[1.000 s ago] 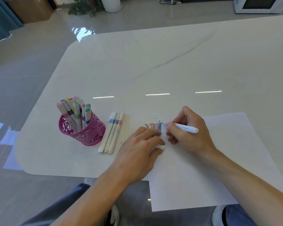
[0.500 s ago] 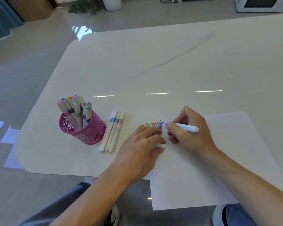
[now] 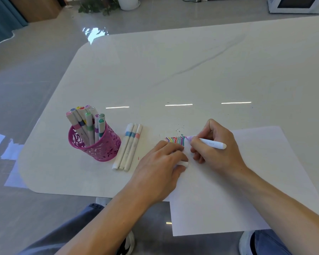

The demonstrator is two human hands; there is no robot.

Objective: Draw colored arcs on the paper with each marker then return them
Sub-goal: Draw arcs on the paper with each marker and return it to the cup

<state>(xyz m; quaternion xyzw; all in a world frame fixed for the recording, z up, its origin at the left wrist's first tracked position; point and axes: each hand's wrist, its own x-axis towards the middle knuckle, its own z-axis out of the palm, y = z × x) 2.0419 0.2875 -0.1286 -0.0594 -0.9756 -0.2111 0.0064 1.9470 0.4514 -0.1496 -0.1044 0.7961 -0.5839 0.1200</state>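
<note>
Head view: your right hand (image 3: pixel 217 144) grips the lilac-tipped marker (image 3: pixel 210 143) in a writing pinch. Its tip touches the paper (image 3: pixel 247 181) at the right end of the colored arcs (image 3: pixel 175 140) near the top-left corner, likely so the next stroke lands beside the last. Your left hand (image 3: pixel 160 162) rests on that corner with fingers curled on a white cap (image 3: pixel 184 164), probably pinning the sheet. The pink cup (image 3: pixel 98 148) of markers and three loose markers (image 3: pixel 129 146) sit to the left on the counter (image 3: pixel 173 70), close for returns.
</note>
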